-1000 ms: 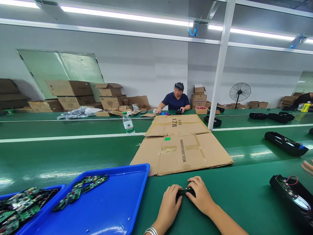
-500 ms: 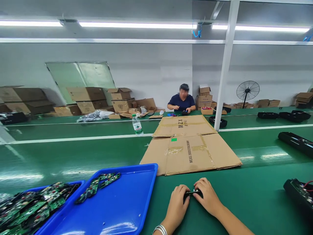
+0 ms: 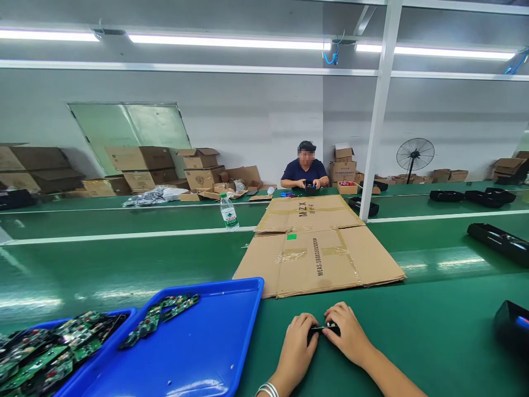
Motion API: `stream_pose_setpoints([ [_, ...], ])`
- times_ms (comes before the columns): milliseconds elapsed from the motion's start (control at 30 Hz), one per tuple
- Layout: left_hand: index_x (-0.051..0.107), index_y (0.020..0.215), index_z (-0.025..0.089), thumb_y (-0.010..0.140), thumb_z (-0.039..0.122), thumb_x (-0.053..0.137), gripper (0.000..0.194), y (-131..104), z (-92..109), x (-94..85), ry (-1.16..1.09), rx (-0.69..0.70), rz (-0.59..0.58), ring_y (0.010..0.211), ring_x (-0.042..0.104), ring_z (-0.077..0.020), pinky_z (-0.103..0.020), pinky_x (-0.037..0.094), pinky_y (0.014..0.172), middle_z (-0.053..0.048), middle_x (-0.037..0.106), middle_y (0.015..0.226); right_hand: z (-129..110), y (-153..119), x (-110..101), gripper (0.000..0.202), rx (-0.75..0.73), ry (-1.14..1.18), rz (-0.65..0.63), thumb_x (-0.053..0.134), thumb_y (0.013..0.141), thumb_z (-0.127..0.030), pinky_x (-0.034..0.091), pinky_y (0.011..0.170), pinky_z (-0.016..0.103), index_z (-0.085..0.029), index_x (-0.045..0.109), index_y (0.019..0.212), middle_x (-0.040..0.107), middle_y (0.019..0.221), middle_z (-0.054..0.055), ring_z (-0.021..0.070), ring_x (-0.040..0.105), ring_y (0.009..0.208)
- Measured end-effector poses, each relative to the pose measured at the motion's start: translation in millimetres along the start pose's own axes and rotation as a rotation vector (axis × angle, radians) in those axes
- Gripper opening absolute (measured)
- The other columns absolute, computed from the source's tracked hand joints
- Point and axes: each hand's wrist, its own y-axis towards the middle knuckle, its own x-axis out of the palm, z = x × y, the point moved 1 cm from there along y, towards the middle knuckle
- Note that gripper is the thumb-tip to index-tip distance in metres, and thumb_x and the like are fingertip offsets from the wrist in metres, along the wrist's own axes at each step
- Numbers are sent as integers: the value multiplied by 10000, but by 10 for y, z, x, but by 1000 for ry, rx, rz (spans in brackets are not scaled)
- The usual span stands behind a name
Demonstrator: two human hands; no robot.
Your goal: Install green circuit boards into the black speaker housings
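Above the green tabletop, my left hand (image 3: 298, 344) and my right hand (image 3: 347, 335) pinch a narrow dark circuit board (image 3: 322, 327) from its two ends. It is seen nearly edge-on, with small pale parts on top; the fingers hide most of it. To the left of my hands lies a blue tray (image 3: 198, 342) with a few green circuit boards (image 3: 154, 320) along its far side. Another blue tray (image 3: 131, 314) at the far left is heaped with more boards (image 3: 53, 353).
Flattened cardboard (image 3: 322, 253) lies ahead of my hands. A water bottle (image 3: 228, 212) stands left of it. Black housings (image 3: 498, 242) rest on the right, one (image 3: 512, 331) near the edge. A white post (image 3: 380, 121) rises behind. Opposite sits a person (image 3: 305, 168) handling a black part.
My hands keep their grip on the board, nearly unmoved. At the right edge, the nearby black housing has shifted and turned. The person opposite has brought both hands onto the black part.
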Motion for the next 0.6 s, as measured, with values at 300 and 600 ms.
stream_pose_setpoints([
  [300, 561, 874, 194, 801, 145, 439, 151, 3, 10, -4, 0, -7, -9, 891, 512, -215, -359, 402, 805, -46, 592, 942, 22, -5, 2, 41, 16, -26, -2, 556, 799, -161, 403, 816, 344, -196, 549, 778, 610, 922, 20, 197, 506, 922],
  [600, 579, 928, 164, 778, 121, 484, 182, -75, 45, 26, 9, -23, -12, 937, 502, -234, -378, 381, 837, -81, 593, 991, 200, -55, 131, 128, -30, -66, -7, 493, 845, -286, 444, 824, 403, -210, 588, 805, 627, 948, 58, 229, 544, 933],
])
